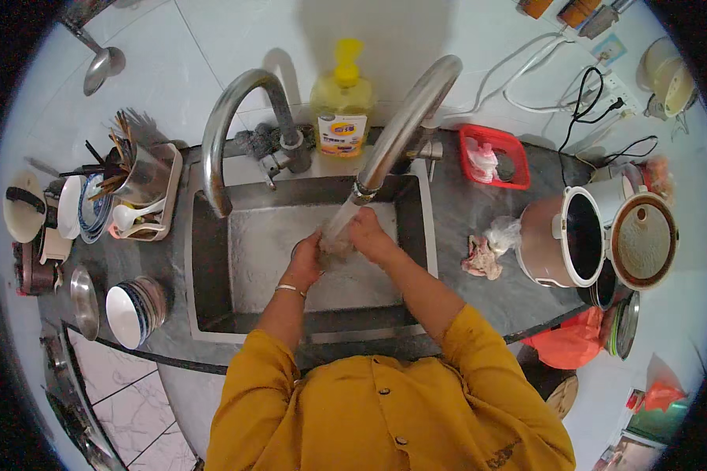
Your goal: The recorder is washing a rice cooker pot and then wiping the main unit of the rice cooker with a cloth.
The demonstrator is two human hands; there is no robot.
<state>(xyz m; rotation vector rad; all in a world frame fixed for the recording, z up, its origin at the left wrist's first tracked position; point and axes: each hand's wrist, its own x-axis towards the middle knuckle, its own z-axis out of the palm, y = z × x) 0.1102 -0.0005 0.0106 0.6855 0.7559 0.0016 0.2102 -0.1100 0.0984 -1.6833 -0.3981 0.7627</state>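
Note:
My left hand [307, 259], with a bangle at the wrist, is low in the steel sink [259, 277] beside the falling water. A thin dark curved edge shows at its outer side; what it belongs to is unclear. To the right of the stream, my right hand [372, 236] has its fingers curled, and what they may hold is hidden. Water runs from the flexible hose end [362, 191] of the right steel faucet [412, 112] down between both hands. A blurred patch lies there, too indistinct to name.
A second faucet [215, 141] arches over the sink's left side. Behind stands a yellow soap pump bottle [342, 112]. Stacked bowls [135, 312] and a utensil rack [174, 194] are left; a red basket [524, 176] and an open rice cooker [542, 235] are right.

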